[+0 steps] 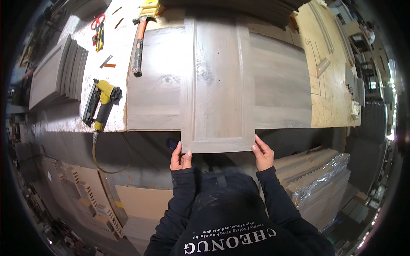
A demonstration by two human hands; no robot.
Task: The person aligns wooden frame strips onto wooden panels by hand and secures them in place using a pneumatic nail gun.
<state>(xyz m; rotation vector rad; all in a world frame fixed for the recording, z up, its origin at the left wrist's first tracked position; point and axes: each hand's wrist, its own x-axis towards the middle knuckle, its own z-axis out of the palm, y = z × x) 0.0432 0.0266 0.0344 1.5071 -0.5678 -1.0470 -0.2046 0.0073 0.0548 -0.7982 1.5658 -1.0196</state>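
Note:
A grey wood-grain cabinet door [220, 98] with a raised frame and two small dark holes lies lengthwise, its near end sticking out past the bench's front edge. My left hand [181, 158] grips its near left corner, thumb and fingers at the edge. At the near right corner my right hand [262, 153] holds the same door by its side. Beneath it, wider grey panels show on the left [153, 102] and on the right [282, 85].
A yellow-black nail gun [103, 102] with a hose lies left, near a hammer [139, 47] and red-handled cutters [98, 32]. Stacked grey doors [60, 72] stand far left. Plastic-wrapped boards [318, 179] are low on the right. The bench [331, 102] has pencil lines on bare wood.

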